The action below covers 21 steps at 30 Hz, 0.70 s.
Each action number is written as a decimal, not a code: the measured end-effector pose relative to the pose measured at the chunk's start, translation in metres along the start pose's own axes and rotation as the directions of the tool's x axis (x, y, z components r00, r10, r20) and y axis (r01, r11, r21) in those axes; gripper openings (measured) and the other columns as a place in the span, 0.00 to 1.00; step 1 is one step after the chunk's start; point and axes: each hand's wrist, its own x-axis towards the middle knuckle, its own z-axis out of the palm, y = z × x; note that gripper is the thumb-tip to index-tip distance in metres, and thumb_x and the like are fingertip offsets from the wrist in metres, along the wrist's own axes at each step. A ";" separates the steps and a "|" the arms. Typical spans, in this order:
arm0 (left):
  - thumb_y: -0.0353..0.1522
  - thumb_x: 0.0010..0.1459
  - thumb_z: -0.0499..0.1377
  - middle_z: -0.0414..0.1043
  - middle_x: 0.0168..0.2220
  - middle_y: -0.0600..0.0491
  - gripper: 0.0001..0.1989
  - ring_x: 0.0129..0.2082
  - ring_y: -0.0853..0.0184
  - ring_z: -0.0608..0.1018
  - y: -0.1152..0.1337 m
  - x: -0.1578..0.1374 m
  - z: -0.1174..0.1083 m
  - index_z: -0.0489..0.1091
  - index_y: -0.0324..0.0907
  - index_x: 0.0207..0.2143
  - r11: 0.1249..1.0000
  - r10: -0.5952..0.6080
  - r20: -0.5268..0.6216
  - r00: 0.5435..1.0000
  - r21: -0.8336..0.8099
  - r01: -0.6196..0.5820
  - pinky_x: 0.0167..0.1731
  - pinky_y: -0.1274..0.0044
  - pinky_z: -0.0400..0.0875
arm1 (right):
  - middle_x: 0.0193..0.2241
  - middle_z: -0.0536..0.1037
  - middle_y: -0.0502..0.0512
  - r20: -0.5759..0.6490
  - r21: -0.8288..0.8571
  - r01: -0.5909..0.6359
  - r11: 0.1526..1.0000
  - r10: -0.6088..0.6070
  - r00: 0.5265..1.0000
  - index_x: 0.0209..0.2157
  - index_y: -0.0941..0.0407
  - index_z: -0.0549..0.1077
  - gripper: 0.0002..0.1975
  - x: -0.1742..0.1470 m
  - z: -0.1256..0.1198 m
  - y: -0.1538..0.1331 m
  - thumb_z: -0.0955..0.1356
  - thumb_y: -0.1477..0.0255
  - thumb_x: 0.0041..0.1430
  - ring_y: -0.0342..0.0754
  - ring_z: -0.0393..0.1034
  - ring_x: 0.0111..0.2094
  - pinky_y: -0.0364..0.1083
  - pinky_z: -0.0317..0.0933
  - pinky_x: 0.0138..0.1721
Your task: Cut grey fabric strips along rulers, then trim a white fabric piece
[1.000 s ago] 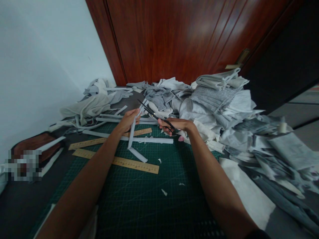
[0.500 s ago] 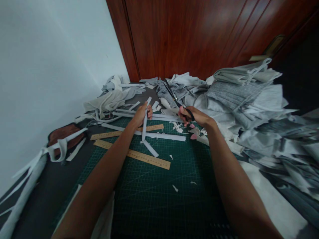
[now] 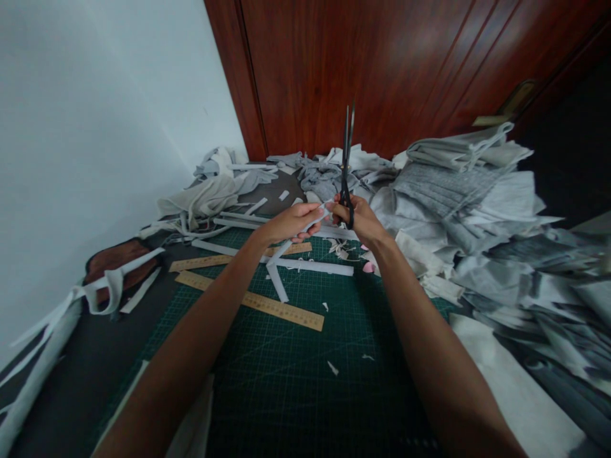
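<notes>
A pale grey fabric strip (image 3: 278, 280) hangs from my left hand (image 3: 298, 222), which is closed around it. The strip's upper end comes out toward my right hand (image 3: 356, 216), whose thumb and fingertip meet it there. In that same right hand are black-handled scissors (image 3: 346, 156), upright, with the blades pointing away toward the door and slightly apart. The strip's lower end bends down over the green cutting mat (image 3: 286, 356). Beneath my hands more pale strips (image 3: 319, 266) lie across the mat.
Two wooden rulers (image 3: 286, 312) lie on the mat by my left forearm. Piled grey and white fabric (image 3: 443, 197) fills the right side, with more cloth (image 3: 210, 194) at back left. Small scraps (image 3: 333, 367) dot the mat. A brown wooden door (image 3: 296, 76) stands behind.
My hands have come together, the left moving right with the strip. The scissors have swung from leaning left to upright, and my right fingers now touch the strip's end.
</notes>
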 end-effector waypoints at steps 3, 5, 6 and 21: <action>0.40 0.70 0.51 0.62 0.25 0.57 0.10 0.15 0.78 0.58 0.003 0.000 0.000 0.65 0.44 0.39 0.996 0.014 0.053 0.998 0.085 -0.019 0.12 0.84 0.49 | 0.23 0.66 0.42 -0.030 0.046 0.060 0.997 -0.059 0.998 0.31 0.54 0.65 0.22 0.000 -0.002 -0.005 0.77 0.58 0.45 0.38 0.59 0.22 0.41 0.55 0.25; 0.40 0.70 0.50 0.59 0.25 0.58 0.11 0.15 0.78 0.58 0.004 0.000 -0.001 0.65 0.43 0.41 0.993 0.006 0.068 0.998 0.115 -0.014 0.12 0.84 0.49 | 0.25 0.67 0.42 -0.070 0.067 0.116 0.991 -0.111 0.991 0.30 0.54 0.65 0.20 0.003 -0.005 -0.009 0.77 0.61 0.44 0.38 0.60 0.25 0.41 0.56 0.27; 0.40 0.70 0.49 0.58 0.24 0.58 0.11 0.16 0.77 0.58 0.005 0.000 -0.002 0.66 0.43 0.41 0.992 0.000 0.069 0.998 0.127 -0.009 0.12 0.83 0.49 | 0.26 0.67 0.42 -0.099 0.074 0.149 0.986 -0.141 0.985 0.30 0.54 0.65 0.20 0.004 -0.008 -0.012 0.77 0.62 0.44 0.38 0.60 0.26 0.40 0.57 0.28; 0.43 0.66 0.55 0.58 0.18 0.60 0.16 0.13 0.76 0.58 0.025 -0.009 -0.013 0.68 0.42 0.30 0.930 0.226 -0.241 0.944 0.341 -0.136 0.12 0.84 0.51 | 0.18 0.59 0.41 -0.511 0.369 0.363 0.856 -0.139 0.848 0.24 0.52 0.58 0.17 -0.002 -0.070 -0.038 0.70 0.62 0.55 0.39 0.59 0.20 0.41 0.64 0.25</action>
